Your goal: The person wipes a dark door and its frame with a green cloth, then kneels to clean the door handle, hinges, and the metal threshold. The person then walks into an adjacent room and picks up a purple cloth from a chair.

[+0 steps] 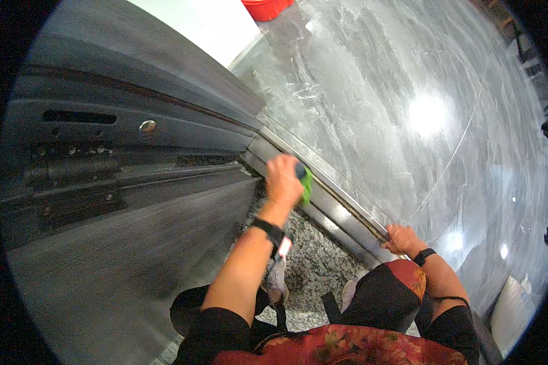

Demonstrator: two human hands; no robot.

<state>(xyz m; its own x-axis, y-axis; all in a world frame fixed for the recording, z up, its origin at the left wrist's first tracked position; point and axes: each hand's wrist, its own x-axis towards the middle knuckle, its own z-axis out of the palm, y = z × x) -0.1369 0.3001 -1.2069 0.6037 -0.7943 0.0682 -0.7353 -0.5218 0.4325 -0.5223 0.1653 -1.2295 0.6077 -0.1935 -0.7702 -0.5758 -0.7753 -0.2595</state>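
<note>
My left hand [283,180] is closed around a green cloth or scrubber [307,185] with a dark part near its top. It is held against the stepped metal door sill [333,205], close to the frame corner. My fingers hide much of the item. Farther along the same sill, my right hand [402,239] rests on the raised metal edge with its fingers curled. Whether it grips that edge is unclear. The dark door frame [187,116], with a hinge [73,162], rises left of the sill.
Speckled granite [315,251] lies under my shoes [277,278]. Beyond the sill spreads a glossy grey marble-look floor [370,105]. A red container [268,9] stands near a white panel [210,27]. A pale bag-like item [511,315] lies at lower right. The dark door leaf [132,264] fills the lower left.
</note>
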